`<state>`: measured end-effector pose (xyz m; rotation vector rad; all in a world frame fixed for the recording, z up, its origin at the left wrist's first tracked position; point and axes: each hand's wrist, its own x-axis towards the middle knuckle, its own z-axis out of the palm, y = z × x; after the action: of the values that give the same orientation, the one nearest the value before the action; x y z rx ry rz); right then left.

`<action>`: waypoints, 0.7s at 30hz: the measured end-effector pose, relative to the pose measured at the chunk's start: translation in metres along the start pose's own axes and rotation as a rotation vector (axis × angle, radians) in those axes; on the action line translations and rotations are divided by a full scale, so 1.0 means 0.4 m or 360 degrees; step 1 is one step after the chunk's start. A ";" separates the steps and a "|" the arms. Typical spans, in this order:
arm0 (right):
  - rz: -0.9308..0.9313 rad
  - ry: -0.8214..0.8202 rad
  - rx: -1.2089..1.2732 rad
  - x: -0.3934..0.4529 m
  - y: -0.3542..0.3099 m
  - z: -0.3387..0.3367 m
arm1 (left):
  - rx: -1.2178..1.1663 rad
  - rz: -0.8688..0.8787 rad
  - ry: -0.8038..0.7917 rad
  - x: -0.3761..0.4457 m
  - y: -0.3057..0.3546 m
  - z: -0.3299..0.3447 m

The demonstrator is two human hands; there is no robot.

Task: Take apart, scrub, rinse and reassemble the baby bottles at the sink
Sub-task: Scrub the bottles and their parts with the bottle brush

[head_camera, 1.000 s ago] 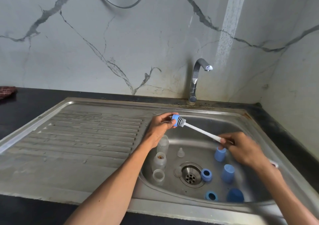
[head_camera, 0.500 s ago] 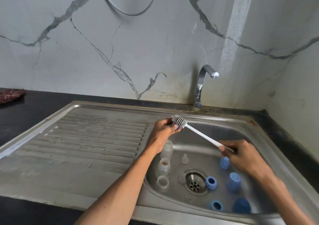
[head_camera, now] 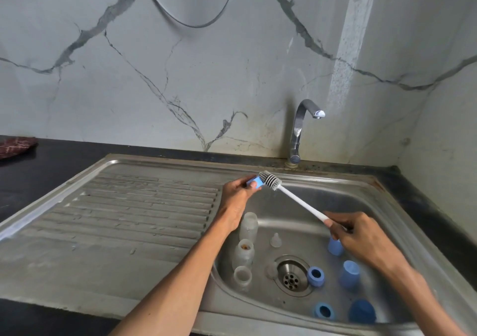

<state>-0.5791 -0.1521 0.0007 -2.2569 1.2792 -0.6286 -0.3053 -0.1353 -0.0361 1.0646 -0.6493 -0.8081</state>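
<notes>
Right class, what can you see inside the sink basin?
In the sink basin: three clear bottles, a teat, blue rings and blue caps around the drain. The right hand partly covers one cap.

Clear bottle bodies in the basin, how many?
3, in a row along the sink's left wall: far bottle, middle bottle, near bottle. The left arm may hide more.

A dark red cloth (head_camera: pixel 16 146) lies on the black counter (head_camera: pixel 46 175); a cable (head_camera: pixel 191 13) hangs on the marble wall (head_camera: pixel 206 77).
</notes>
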 end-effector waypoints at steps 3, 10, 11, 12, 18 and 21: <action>0.0030 0.0049 -0.0031 0.002 0.004 -0.003 | 0.0199 0.0037 -0.0173 -0.015 -0.012 0.030; -0.0002 0.0009 -0.0056 0.000 0.002 0.001 | 0.0112 0.0070 0.0025 -0.001 0.006 0.001; 0.0003 0.0020 -0.0052 0.001 0.002 0.002 | 0.0142 0.0071 0.0000 -0.007 0.003 0.004; 0.0015 0.0033 -0.0051 0.003 0.004 0.001 | 0.0191 0.0074 -0.0030 -0.015 0.000 0.012; 0.0014 0.0023 -0.0030 0.007 0.015 -0.006 | -0.0051 0.0012 -0.0002 -0.024 0.019 0.024; -0.0014 -0.0004 -0.0031 0.006 0.014 -0.002 | -0.0323 -0.0072 0.0035 -0.014 0.034 -0.001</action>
<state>-0.5822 -0.1569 -0.0018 -2.2795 1.2804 -0.6187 -0.3047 -0.1269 -0.0241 0.9049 -0.5144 -0.8811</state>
